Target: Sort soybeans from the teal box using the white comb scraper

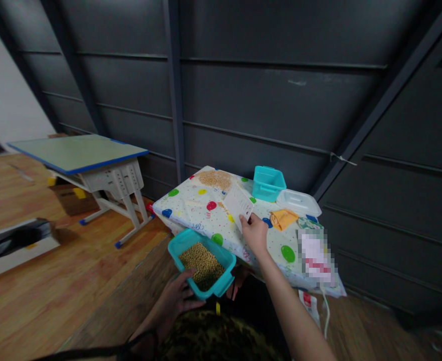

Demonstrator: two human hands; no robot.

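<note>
My left hand (pixel 176 298) grips a teal plastic box (pixel 185 240) holding yellowish beans (pixel 202 264), kept at the near edge of a small table with a dotted cloth (pixel 191 208). My right hand (pixel 254 233) holds a flat white plastic scraper (pixel 238 203) over the cloth. A pile of the same beans (pixel 215 179) lies at the table's far left corner, beyond the scraper.
A second teal box (pixel 268 183), a clear lid (pixel 299 202), an orange cloth (pixel 283 218) and a blurred packet (pixel 316 256) sit on the table's right side. A blue-edged desk (pixel 80 153) stands to the left on the wooden floor. A dark panelled wall rises behind.
</note>
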